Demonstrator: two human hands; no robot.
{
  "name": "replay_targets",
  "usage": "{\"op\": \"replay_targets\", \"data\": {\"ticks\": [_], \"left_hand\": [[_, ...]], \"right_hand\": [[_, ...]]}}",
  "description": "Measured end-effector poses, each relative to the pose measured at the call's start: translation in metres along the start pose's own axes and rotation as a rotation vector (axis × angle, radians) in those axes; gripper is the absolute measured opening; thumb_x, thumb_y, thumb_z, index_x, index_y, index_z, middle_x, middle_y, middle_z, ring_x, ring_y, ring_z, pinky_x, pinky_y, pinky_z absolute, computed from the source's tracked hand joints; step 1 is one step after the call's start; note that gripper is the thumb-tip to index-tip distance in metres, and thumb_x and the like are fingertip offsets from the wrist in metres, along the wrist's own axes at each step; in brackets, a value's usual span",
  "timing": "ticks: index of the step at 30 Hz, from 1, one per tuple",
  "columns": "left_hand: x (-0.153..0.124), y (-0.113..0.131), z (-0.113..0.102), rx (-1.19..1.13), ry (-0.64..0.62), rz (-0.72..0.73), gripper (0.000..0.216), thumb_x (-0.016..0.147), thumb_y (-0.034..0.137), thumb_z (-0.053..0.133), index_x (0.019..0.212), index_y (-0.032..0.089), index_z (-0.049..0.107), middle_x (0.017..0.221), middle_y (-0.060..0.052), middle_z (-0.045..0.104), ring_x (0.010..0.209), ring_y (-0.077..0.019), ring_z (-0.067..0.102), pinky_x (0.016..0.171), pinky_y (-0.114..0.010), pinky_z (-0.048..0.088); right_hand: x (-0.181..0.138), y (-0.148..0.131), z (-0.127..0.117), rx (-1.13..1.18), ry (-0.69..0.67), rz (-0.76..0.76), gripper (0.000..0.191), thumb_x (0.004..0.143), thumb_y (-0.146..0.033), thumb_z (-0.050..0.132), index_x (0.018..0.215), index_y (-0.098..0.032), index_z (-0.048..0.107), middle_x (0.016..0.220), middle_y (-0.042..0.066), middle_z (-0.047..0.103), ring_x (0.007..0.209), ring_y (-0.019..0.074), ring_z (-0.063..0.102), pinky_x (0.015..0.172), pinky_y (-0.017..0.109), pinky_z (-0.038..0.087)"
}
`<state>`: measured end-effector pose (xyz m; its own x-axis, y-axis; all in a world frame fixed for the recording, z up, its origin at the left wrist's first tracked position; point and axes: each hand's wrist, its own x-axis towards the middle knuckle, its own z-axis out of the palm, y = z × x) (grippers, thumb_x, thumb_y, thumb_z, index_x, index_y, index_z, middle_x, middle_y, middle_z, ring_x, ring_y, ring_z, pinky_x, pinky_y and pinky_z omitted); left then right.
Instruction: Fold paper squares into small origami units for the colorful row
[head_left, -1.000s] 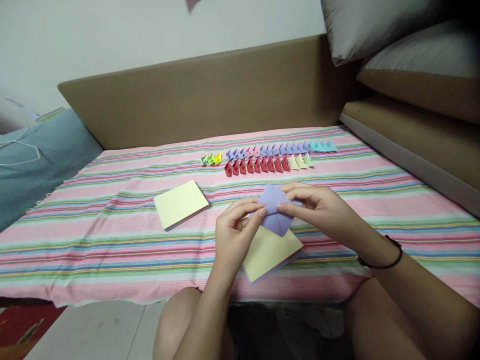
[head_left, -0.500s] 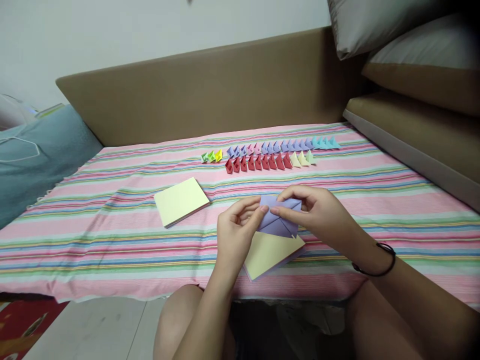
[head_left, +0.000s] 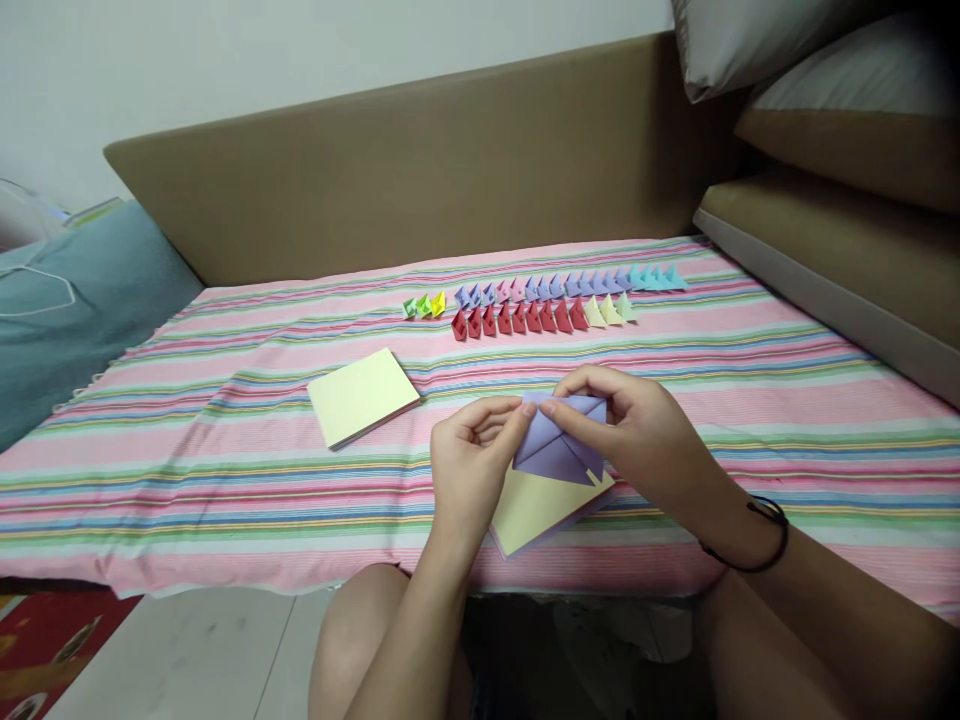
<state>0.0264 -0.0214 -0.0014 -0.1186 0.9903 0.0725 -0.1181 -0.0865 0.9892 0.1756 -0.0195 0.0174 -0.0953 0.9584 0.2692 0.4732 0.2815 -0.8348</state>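
Observation:
A partly folded purple paper (head_left: 559, 455) with crossing crease lines is held up between both hands. My left hand (head_left: 476, 455) pinches its upper left edge between thumb and fingers. Across from it, my right hand (head_left: 626, 415) grips the upper edge, its thumb lying flat on the paper and its fingers behind. The two thumb tips are close together near the top. Directly below lies a stack of paper (head_left: 536, 510) with a pale yellow top sheet, partly covered by the purple piece. A second pale yellow paper stack (head_left: 364, 397) rests farther left on the cloth.
Rows of small folded paper boats stand farther back: red boats (head_left: 519, 320), purple boats (head_left: 600, 283), light blue boats (head_left: 658, 277) and yellow-green boats (head_left: 424, 305). Striped cloth (head_left: 247, 460) covers the seat. A brown backrest (head_left: 405, 170) rises behind; cushions (head_left: 847, 240) are piled at right.
My thumbs have shifted slightly on the purple paper, the right thumb moving a little up and left toward the left one. The camera view has tilted slightly.

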Motion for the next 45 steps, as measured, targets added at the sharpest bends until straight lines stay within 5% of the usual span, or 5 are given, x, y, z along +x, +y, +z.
{"op": "replay_targets", "data": {"ticks": [15, 23, 30, 45], "left_hand": [[0.0, 0.0, -0.002, 0.039, -0.03, 0.034, 0.014, 0.068, 0.029, 0.073, 0.074, 0.016, 0.073, 0.063, -0.001, 0.069, 0.059, -0.0112, 0.063, 0.054, -0.018, 0.049], [0.002, -0.003, -0.004, -0.022, 0.078, 0.091, 0.014, 0.07, 0.03, 0.073, 0.075, 0.017, 0.073, 0.068, -0.001, 0.071, 0.063, -0.0112, 0.062, 0.058, -0.019, 0.048], [0.003, -0.005, -0.004, -0.007, 0.112, 0.13, 0.013, 0.071, 0.03, 0.072, 0.077, 0.017, 0.073, 0.069, 0.0, 0.07, 0.065, -0.0104, 0.062, 0.062, -0.019, 0.048], [0.005, -0.003, -0.008, -0.086, 0.063, 0.031, 0.017, 0.067, 0.032, 0.075, 0.073, 0.017, 0.072, 0.067, -0.001, 0.069, 0.062, -0.0104, 0.062, 0.06, -0.02, 0.049]], "right_hand": [[-0.001, -0.002, 0.001, 0.02, 0.017, 0.038, 0.014, 0.078, -0.034, 0.061, 0.078, -0.02, 0.059, 0.071, -0.001, 0.061, 0.061, 0.0121, 0.052, 0.053, 0.023, 0.038], [0.001, 0.0, 0.002, 0.644, -0.11, 0.329, 0.061, 0.064, -0.031, 0.076, 0.115, -0.023, 0.046, 0.077, -0.001, 0.065, 0.066, 0.016, 0.063, 0.053, 0.023, 0.046], [-0.002, 0.005, 0.017, 0.845, -0.231, 0.378, 0.024, 0.069, -0.03, 0.073, 0.087, -0.018, 0.063, 0.088, 0.005, 0.071, 0.078, 0.02, 0.066, 0.069, 0.03, 0.051], [-0.002, 0.005, 0.019, 0.811, -0.164, 0.388, 0.021, 0.063, -0.03, 0.078, 0.08, -0.02, 0.07, 0.081, 0.003, 0.073, 0.072, 0.0187, 0.067, 0.065, 0.028, 0.052]]}}
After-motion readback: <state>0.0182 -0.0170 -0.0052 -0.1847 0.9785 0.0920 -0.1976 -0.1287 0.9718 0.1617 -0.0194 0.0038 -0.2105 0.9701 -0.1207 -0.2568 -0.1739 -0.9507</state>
